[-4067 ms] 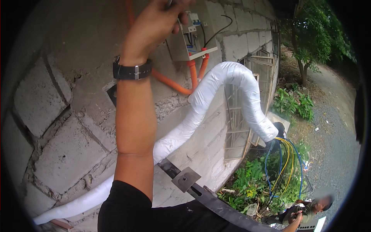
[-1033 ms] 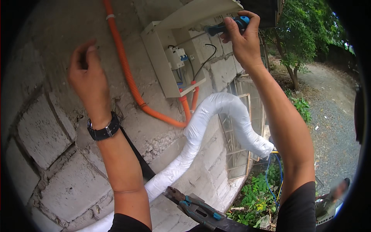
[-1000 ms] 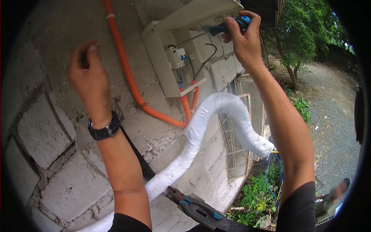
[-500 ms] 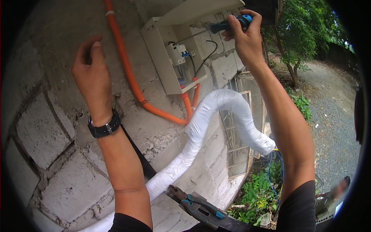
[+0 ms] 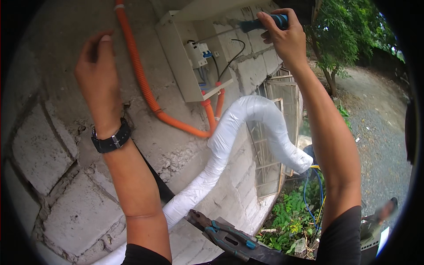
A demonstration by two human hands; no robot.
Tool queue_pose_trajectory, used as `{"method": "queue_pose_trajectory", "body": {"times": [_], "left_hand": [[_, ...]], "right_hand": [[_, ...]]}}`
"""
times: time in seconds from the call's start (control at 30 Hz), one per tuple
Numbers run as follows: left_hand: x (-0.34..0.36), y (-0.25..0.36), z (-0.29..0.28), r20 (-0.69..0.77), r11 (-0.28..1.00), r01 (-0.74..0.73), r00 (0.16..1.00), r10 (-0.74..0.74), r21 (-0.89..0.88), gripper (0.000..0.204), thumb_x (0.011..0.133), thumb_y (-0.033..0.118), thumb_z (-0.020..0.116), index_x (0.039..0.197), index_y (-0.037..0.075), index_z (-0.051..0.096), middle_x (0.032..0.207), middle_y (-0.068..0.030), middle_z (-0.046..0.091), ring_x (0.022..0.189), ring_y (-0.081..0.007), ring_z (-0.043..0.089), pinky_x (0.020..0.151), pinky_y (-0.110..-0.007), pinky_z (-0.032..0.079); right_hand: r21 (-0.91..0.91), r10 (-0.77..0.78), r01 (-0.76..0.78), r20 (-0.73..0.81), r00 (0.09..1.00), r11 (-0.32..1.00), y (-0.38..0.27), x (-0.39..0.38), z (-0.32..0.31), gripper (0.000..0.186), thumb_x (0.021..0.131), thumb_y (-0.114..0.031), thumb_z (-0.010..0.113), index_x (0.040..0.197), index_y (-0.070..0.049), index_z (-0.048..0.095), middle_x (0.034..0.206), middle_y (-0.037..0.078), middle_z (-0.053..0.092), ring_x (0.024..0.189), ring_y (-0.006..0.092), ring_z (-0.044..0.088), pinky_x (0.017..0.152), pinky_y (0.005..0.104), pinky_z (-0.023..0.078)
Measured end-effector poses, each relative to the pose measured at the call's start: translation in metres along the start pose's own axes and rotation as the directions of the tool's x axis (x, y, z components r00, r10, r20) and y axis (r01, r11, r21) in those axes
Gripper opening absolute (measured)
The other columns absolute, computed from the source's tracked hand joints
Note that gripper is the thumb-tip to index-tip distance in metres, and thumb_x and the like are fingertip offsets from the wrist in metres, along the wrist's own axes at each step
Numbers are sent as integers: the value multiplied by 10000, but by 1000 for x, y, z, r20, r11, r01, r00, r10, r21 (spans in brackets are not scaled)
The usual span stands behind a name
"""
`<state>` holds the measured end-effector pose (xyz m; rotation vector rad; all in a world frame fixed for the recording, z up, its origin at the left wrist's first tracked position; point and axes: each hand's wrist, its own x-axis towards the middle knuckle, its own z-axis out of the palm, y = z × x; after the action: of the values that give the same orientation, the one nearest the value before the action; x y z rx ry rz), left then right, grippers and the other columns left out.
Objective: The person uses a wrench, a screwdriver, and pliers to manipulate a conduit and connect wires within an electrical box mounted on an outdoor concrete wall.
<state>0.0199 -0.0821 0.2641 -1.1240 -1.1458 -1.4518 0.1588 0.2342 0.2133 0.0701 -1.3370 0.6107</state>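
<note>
The right hand (image 5: 286,39) is up high, to the right of the open box (image 5: 178,59). Its arm reaches up, and the thumb and fingers wrap around the handle of the screwdriver (image 5: 252,26). The thin metal part points left into the box, to the top of the white switch (image 5: 197,54); I cannot tell if it touches.

The left hand (image 5: 100,77) is up to the left of the box, past the orange hose (image 5: 144,88). Its fingers curl loosely near the thumb; I cannot tell if the tips touch. The pliers (image 5: 224,235) lie below the box.
</note>
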Motion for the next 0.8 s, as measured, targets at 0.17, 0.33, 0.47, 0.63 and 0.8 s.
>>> {"method": "queue_pose_trajectory", "body": {"times": [0.17,0.33,0.47,0.63,0.8], "left_hand": [[2,1,2,-6,1000,-4,1000,4,17,270,1007,204,632,1125,-12,744,887,12,639,789,-71,535,722,-241,427],[-1,4,5,0,1000,-20,1000,20,5,296,996,214,656,1153,-22,737,866,19,623,785,-68,515,724,-243,407],[-2,11,12,3,991,-8,1000,8,-133,309,993,222,668,1173,-20,736,862,14,619,782,-72,511,719,-248,394],[-1,7,13,42,996,-42,998,45,-80,286,995,224,667,1151,-4,742,870,16,624,777,-75,527,695,-248,401],[-8,22,39,232,997,-19,972,35,-73,284,1008,235,630,1122,4,748,932,-11,698,829,-103,603,767,-274,487]], "right_hand": [[-409,-6,2,-8,1000,912,-37,18,-19,510,962,-526,712,956,-16,731,734,148,721,670,246,710,616,426,549],[-73,172,-158,275,946,985,-18,27,-30,318,1033,-368,678,1089,-60,628,700,9,607,572,95,616,489,261,493],[94,31,-75,401,915,993,0,32,-37,278,1044,-339,670,1040,-81,564,707,-11,598,587,79,613,503,248,497],[9,31,-38,429,903,999,-8,31,-39,282,1043,-344,672,1016,-81,574,699,-14,610,600,64,602,521,245,479],[-80,116,-92,391,913,993,-12,30,-38,334,1023,-350,690,1078,-46,565,692,30,627,591,97,594,539,279,481]]}}
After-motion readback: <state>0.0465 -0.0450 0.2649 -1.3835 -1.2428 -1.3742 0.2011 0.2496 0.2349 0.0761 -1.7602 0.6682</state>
